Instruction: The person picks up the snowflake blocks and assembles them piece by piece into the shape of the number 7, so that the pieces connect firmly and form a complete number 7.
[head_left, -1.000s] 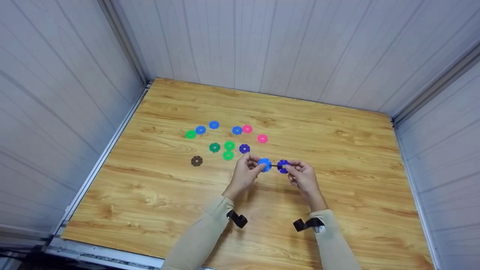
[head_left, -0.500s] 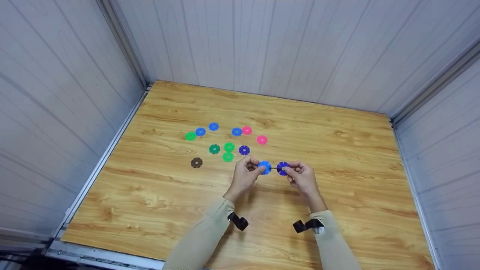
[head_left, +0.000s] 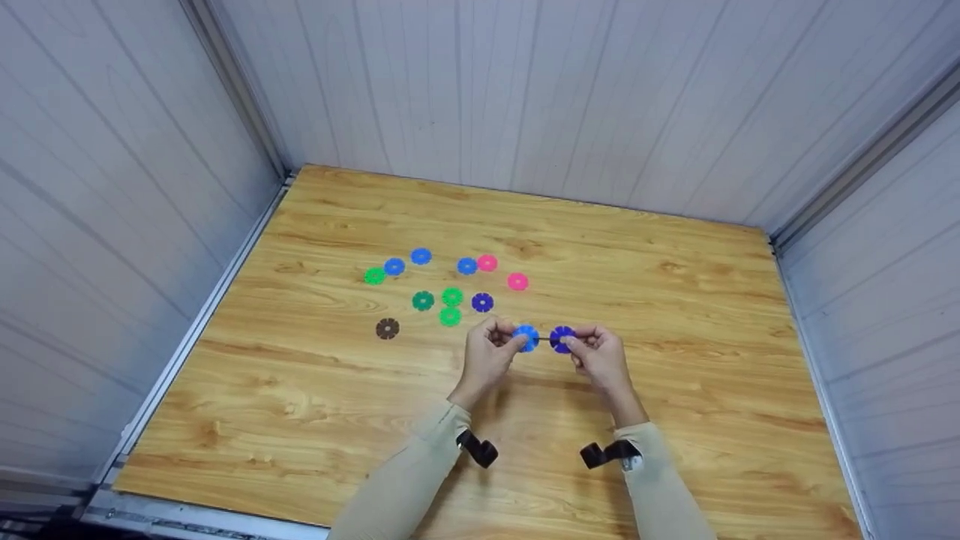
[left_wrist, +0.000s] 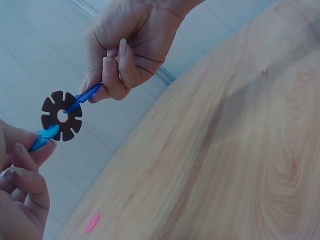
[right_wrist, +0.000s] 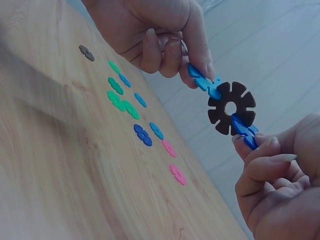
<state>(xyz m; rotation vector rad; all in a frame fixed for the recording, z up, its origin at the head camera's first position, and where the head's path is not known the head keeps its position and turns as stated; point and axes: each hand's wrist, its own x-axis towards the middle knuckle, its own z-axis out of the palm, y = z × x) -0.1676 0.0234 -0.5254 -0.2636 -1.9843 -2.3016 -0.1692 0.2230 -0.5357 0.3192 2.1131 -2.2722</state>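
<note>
Above the table, three slotted plastic discs are joined in a row. My left hand (head_left: 487, 356) pinches the light blue disc (head_left: 529, 338) between thumb and fingers. On the other side my right hand (head_left: 602, 361) pinches the dark blue disc (head_left: 561, 340). Between them sits a dark brown disc (right_wrist: 231, 108), turned edge-on in the head view and face-on in both wrist views. Both blue discs are slotted into its opposite sides, roughly at right angles to it. My fingertips hide the outer parts of the two blue discs.
Loose slotted discs lie flat left of and beyond my hands: a brown disc (head_left: 387, 328), a dark green disc (head_left: 423, 301), a dark blue one (head_left: 482, 302), a pink one (head_left: 517, 281), and several more. Pale panels (head_left: 480, 90) enclose the wooden table (head_left: 712, 337).
The whole scene shifts slightly left and down in the head view. Both hands keep the same grip on the joined discs, and the loose discs stay where they lie.
</note>
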